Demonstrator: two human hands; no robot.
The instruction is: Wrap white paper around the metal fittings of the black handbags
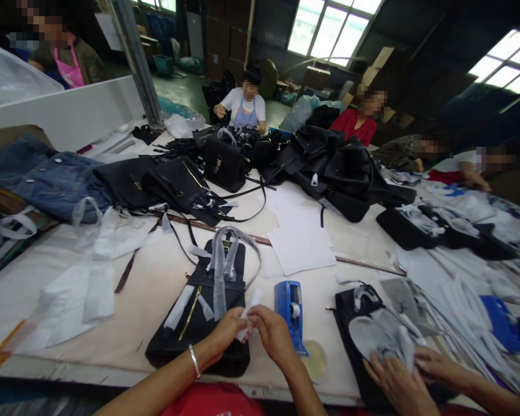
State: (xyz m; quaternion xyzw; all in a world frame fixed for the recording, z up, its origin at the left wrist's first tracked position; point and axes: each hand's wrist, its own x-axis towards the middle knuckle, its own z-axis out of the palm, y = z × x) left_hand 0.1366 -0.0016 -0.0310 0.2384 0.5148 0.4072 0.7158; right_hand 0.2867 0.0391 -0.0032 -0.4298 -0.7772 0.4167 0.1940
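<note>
A black bag [216, 346] with a gold zipper and wrapped straps lies on the table before me. My left hand [226, 334], a bracelet at its wrist, is closed on a white wrapping strip [252, 303] over the bag's right side. Fingers of my right hand [272, 332] pinch the same strip from the right. White wrapping covers the bag's straps [220, 277] and a side piece [179, 307]. Just right of my right hand stands a blue tape dispenser [289, 306].
Another person's hands [394, 375] work on a black bag [346, 323] at the right. White sheets [301, 242] lie mid-table, with piles of black bags [329, 167] behind. Denim [47, 173] lies at the left. Several people sit around the table.
</note>
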